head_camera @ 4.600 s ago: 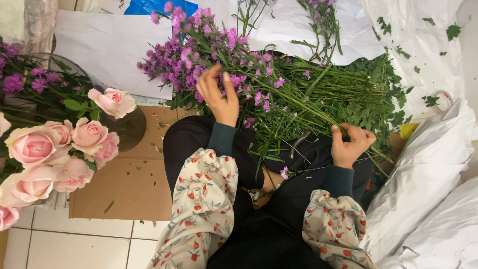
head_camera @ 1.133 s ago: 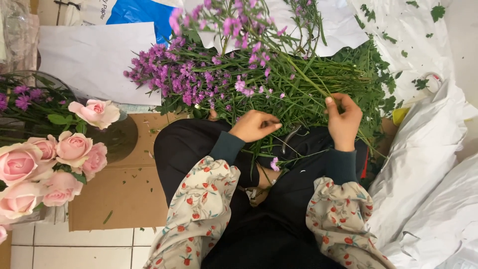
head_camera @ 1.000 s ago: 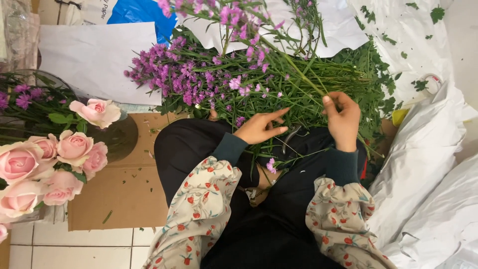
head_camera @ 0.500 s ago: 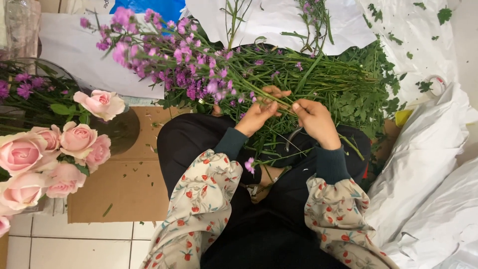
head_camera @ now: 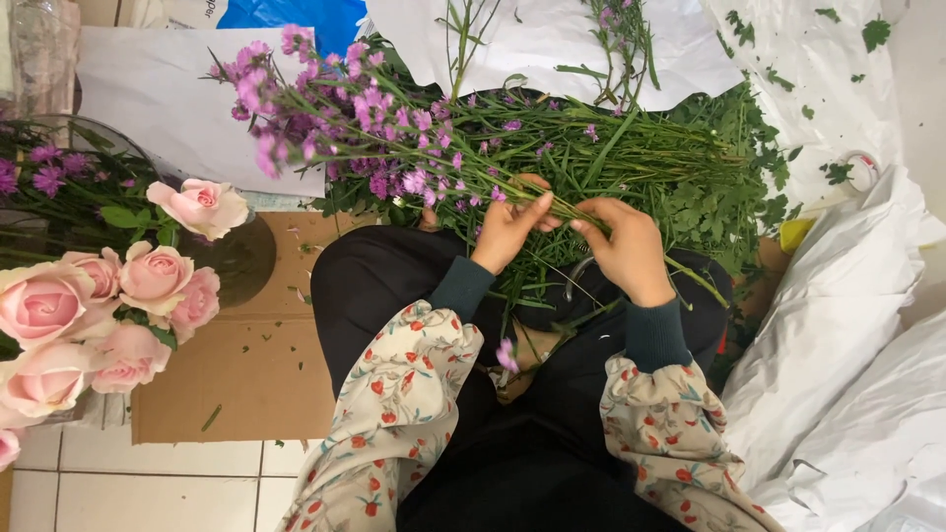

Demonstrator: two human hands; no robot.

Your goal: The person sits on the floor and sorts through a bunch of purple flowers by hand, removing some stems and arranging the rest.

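Observation:
A loose bunch of small purple flowers (head_camera: 355, 118) on long green stems (head_camera: 631, 158) lies across my lap, blooms to the left. My left hand (head_camera: 507, 229) and my right hand (head_camera: 623, 246) meet over the middle of the bunch. Both pinch one thin stem (head_camera: 564, 211) between thumb and fingers, the hands a few centimetres apart. That stem rises leftwards toward the purple heads. A single purple bloom (head_camera: 506, 355) rests on my dark trousers below the hands.
Pink roses (head_camera: 108, 296) fill the left edge beside a dark glass vase (head_camera: 241, 258). Brown cardboard (head_camera: 246, 374) covers the tiled floor. White paper (head_camera: 552, 39) lies behind the bunch, crumpled white wrapping (head_camera: 847, 355) at right, with stripped green leaves (head_camera: 749, 187).
My right hand came in from the stem ends to meet the left hand at mid-bunch. The flower heads of the held stem swung up and leftwards.

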